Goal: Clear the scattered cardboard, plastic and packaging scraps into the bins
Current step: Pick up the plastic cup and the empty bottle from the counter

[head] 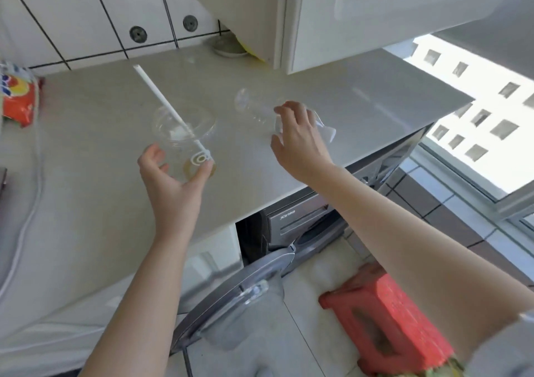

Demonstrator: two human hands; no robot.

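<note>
Plastic cup (185, 142), clear and tilted, sits in the grip of the left hand (173, 180), whose thumb and fingers curl round its lower end above the pale countertop (95, 174). A white straw (167, 102) runs through the cup's domed lid and slants up toward the tiled wall (72, 21). To the right, the right hand (300, 136) reaches over a clear plastic bottle (260, 110) lying on its side on the counter; its fingers curl onto the bottle, though blur leaves it unclear how firmly they close. The two hands are apart, each at its own item. An orange snack bag (20, 99) lies at the counter's far left edge. Below the counter, a washing machine (291, 226) stands with its door (239, 290) swung open, and a red stool (384, 324) rests on the tiled floor beside it.
</note>
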